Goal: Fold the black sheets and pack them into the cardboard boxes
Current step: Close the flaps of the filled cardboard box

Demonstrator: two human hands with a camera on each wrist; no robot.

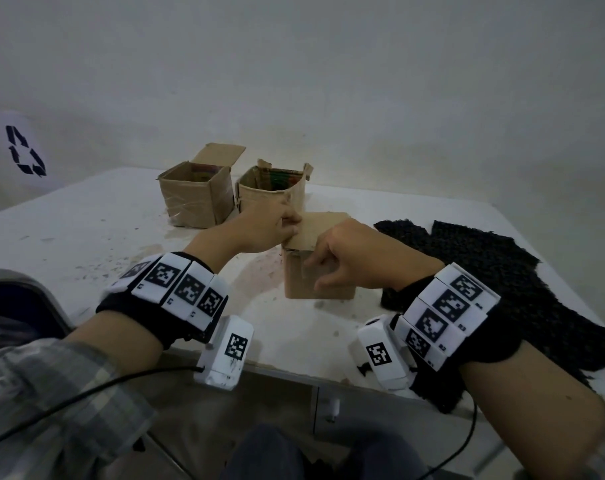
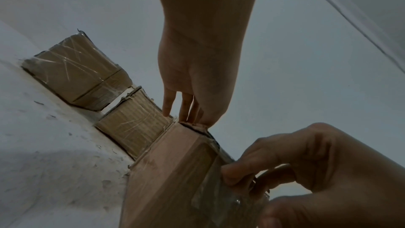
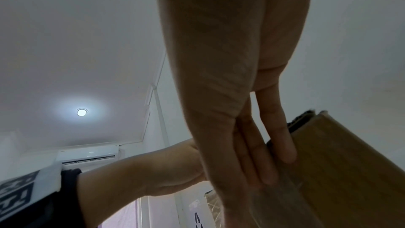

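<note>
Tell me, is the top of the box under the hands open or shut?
Nearly shut: the flap lies flat over the box, the left hand at its edge; the right hand touches its front.
</note>
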